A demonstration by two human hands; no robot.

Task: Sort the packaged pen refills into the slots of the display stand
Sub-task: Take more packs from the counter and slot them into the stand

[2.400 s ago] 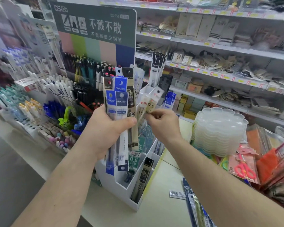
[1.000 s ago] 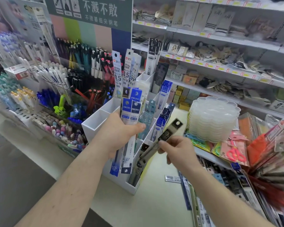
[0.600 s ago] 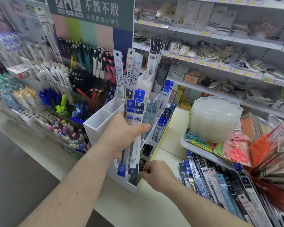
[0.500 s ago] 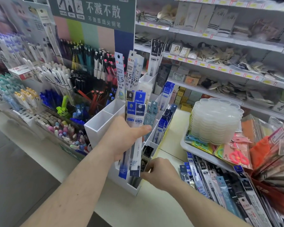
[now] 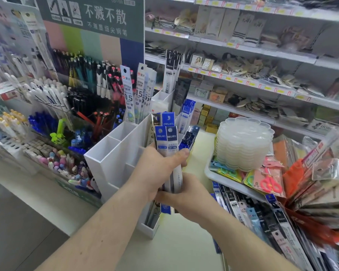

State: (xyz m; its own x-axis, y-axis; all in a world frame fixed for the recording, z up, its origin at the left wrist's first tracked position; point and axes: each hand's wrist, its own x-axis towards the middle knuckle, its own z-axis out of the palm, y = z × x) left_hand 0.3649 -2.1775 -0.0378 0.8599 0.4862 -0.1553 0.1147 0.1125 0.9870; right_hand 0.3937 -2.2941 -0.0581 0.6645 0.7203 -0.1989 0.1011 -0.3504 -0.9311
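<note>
Together, left hand [image 5: 157, 173] clasping refill packs [image 5: 167, 137], right hand [image 5: 186, 194] gripping their lower part, above display stand [image 5: 110, 165]

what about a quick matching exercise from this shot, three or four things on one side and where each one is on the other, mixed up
Things
1. blue-topped refill packs
2. stack of clear plastic trays
3. pink scissors
4. black-topped refill packs

Places
A. standing in the tallest back slot of the white display stand
B. gripped in the left hand
C. packaged, in front of the tray stack
D. on a white tray right of the stand

Pairs: 1-B, 2-D, 3-C, 4-A
</note>
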